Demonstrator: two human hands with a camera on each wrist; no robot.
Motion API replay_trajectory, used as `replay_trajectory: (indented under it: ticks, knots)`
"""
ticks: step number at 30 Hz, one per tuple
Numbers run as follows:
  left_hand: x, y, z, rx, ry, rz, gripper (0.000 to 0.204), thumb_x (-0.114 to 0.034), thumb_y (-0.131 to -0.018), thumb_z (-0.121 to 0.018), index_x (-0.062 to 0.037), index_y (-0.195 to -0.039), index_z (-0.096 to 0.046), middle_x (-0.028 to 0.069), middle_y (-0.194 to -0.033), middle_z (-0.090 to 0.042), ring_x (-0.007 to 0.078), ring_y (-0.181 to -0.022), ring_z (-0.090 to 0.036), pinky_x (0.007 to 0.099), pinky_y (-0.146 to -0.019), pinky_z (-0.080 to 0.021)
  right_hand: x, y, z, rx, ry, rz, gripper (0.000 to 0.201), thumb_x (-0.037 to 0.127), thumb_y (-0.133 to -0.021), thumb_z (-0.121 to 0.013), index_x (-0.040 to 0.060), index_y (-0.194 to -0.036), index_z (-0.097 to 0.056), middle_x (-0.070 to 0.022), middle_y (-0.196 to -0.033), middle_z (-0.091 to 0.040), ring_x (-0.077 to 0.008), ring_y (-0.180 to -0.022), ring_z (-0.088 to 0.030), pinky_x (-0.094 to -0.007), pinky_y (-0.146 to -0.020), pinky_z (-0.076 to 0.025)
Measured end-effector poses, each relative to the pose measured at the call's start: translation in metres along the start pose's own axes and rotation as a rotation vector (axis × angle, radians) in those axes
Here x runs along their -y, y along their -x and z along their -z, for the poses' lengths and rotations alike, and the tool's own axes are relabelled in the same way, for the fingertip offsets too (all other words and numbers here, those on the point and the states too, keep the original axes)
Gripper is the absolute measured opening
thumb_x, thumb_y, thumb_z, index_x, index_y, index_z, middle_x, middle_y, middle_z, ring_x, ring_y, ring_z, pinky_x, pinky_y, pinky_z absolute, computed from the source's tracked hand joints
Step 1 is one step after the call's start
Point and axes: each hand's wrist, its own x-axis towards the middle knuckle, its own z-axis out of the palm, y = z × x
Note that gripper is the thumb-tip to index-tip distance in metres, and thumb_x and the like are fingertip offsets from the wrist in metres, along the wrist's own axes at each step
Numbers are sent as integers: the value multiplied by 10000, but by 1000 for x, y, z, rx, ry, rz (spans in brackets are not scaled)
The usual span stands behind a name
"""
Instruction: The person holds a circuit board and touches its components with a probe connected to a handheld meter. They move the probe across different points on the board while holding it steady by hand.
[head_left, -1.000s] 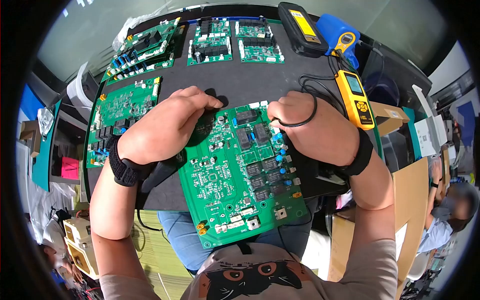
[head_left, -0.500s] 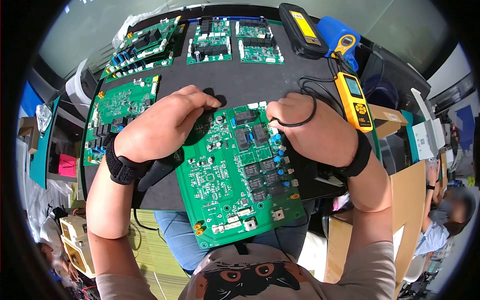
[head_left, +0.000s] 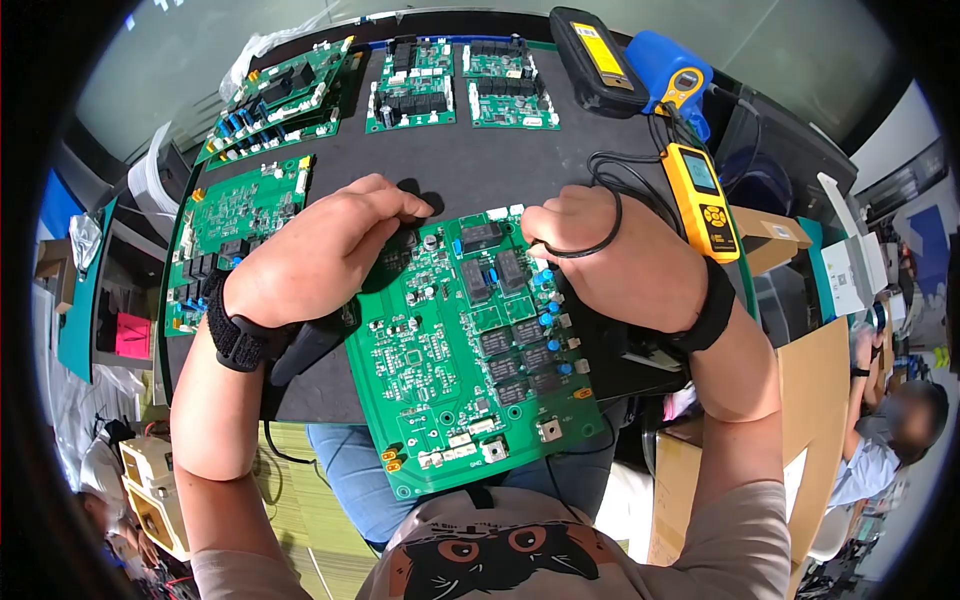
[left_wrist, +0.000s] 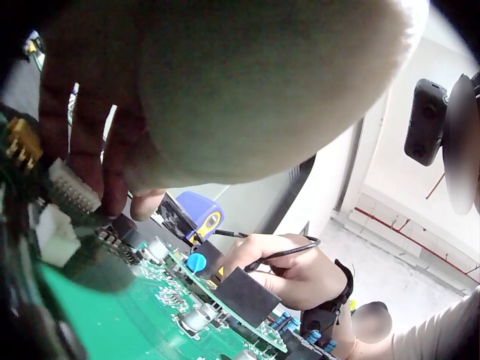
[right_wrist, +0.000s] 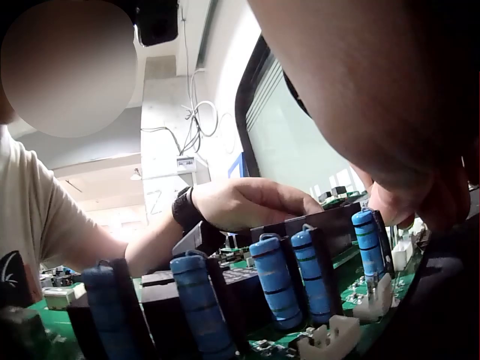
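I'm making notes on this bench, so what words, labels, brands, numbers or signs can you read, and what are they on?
"GND", on the big green circuit board, near its lower edge.
Too small or blurred to read: the markings on its black relays, the yellow meter's screen and keys, and the black case's yellow label.
The shirt's lettering is unclear.

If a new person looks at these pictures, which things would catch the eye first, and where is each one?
Probably the large green circuit board in the middle, with the left hand and right hand at its far part. Next, the yellow handheld meter, to the right of the right hand. The cat-face print on the shirt, at the bottom of the head view, also stands out.
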Motion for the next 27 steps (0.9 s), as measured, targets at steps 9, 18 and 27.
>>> replay_trajectory:
  ticks: [9,18,27]
  knots:
    - [2,0,0,-6,-6,-26,317,60,-1026,-499,18,-1305,-644,180,-1250,-638,338,-1206,-630,373,-1051,-495,-6,0,5,-42,-113,-107,184,27,-873,-658,51,-1021,-552,-158,-854,-638,-404,-833,-646,-486,-703,-529]
    - [0,1,1,-4,-12,-35,305,34,-1033,-520,17,-1312,-640,185,-1259,-638,341,-1201,-633,382,-1047,-498,0,-2,8,-15,-101,-104,166,46,-897,-735,92,-1007,-619,-116,-874,-651,-371,-810,-652,-444,-705,-517]
    - [1,0,1,14,-27,-16,287,0,-1039,-558,8,-1315,-638,178,-1251,-635,345,-1178,-637,380,-1020,-510,-2,-2,9,28,-36,-74,195,56,-884,-706,76,-1049,-605,-124,-869,-653,-373,-833,-656,-457,-711,-532]
